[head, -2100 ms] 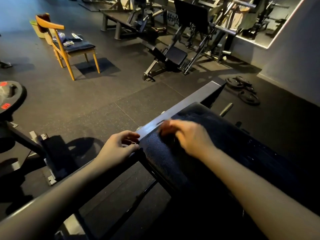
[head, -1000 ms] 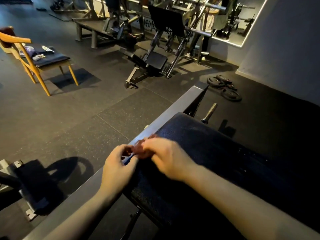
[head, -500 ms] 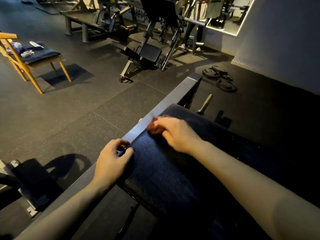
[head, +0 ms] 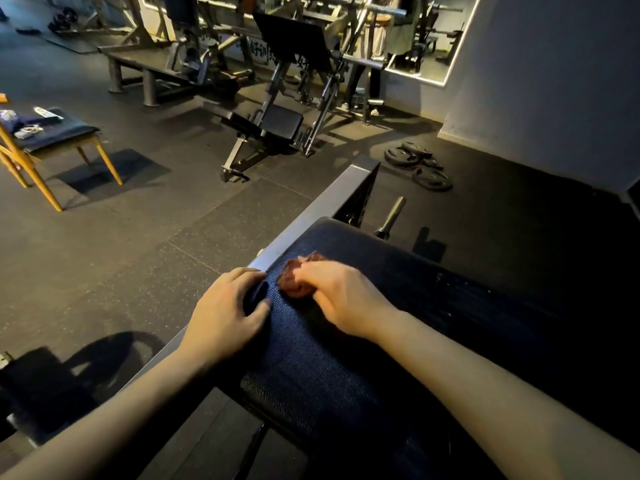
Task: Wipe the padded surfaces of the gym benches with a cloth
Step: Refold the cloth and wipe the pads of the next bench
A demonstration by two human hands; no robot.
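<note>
A dark textured bench pad (head: 381,323) runs from the lower middle toward the upper right, beside a grey metal frame rail (head: 311,216). My right hand (head: 341,299) grips a small crumpled reddish-brown cloth (head: 294,277) and presses it onto the pad near its left edge. My left hand (head: 227,311) rests on the pad's left edge where it meets the rail, fingers curled over the edge and thumb on the pad. The two hands are close together, a small gap apart.
A wooden chair (head: 52,143) with small items stands at the left. A black gym machine (head: 273,129) is ahead on the rubber floor. Weight plates (head: 419,164) lie near the grey wall. A metal peg (head: 391,216) sticks out beyond the pad.
My right hand has slid the cloth back along the pad's left edge toward my left hand. The left hand stays on the edge, and the view has shifted slightly.
</note>
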